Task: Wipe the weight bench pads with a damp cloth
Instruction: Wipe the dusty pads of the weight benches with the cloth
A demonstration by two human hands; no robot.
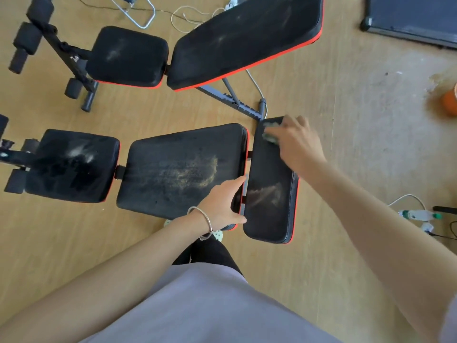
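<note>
the dusty near bench [74, 169] spans left to right. the left hand [222, 201] lies flat, fingers straight, on the middle pad's [178, 169] right edge. the right hand [296, 142] presses the greenish cloth [269, 135] on the right end pad's [269, 194] far corner; blur hides its grasp.

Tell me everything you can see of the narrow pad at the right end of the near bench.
The narrow pad is black, like smooth vinyl, with rounded corners and red edging. It lies crosswise beside the middle pad, a small gap between. A pale dusty smear marks its near half. At its far end the right hand presses a cloth on it. The left hand rests by the gap; its touch on this pad is unclear.
</note>
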